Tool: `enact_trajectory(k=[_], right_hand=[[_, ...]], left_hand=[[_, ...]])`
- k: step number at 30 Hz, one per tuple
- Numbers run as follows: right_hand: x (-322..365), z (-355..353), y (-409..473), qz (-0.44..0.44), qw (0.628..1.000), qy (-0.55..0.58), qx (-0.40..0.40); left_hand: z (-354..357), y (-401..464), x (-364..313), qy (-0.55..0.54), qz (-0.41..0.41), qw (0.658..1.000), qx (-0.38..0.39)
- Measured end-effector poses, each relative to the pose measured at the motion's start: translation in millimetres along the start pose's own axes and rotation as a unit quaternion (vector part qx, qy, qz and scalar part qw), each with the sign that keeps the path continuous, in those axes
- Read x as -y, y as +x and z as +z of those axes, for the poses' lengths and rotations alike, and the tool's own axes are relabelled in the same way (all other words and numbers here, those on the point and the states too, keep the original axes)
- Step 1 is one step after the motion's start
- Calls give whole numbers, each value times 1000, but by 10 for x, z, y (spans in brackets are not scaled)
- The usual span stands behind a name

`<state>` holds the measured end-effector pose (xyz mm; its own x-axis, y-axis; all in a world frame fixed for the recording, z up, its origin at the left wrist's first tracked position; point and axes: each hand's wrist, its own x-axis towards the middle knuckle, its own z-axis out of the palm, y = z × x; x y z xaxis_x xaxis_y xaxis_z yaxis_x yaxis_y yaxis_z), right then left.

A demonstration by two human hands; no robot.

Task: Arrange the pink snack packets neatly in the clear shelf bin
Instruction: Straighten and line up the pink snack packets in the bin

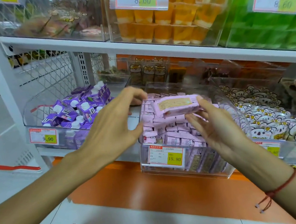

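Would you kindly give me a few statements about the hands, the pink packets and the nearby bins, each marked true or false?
1. The right hand holds a pink packet above the clear bin. True.
2. The left hand grips a purple carton. False: it holds nothing, its fingers spread near the bin's left side.
3. The tag on the clear bin reads 15.80. True.
4. The bin to the left holds orange jelly cups. False: it holds purple cartons; the jelly cups are on the shelf above.
5. The clear bin is empty. False: it is piled with pink packets.
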<state>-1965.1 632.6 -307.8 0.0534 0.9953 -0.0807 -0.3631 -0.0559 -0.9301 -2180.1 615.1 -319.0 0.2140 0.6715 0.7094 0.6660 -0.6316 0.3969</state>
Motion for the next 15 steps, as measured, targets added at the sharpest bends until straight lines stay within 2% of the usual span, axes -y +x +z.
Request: enact_trajectory(k=[2,4,6,8,11,13,15], right_hand=[[-9,43,-33,28,999,32,12],[-29,100,-76,68,995,67,25],[-29,146,-109,90,993,68,41],[-19,147,-93,70,995,-1,66],[-2,104,-56,-25,974,-208,80],[10,89,-51,-79,955,-266,100],[-8,108,-87,-126,933,-305,146]], left_hand=[[-9,27,-67,-71,7,997,6],[0,27,-131,-98,34,994,37],[-3,28,-158,-124,21,991,36],[-22,40,-178,-206,-65,976,13],[-24,52,-184,-363,-233,902,2],[-5,48,-174,-378,-286,880,10],[1,44,-188,-384,-304,872,12]])
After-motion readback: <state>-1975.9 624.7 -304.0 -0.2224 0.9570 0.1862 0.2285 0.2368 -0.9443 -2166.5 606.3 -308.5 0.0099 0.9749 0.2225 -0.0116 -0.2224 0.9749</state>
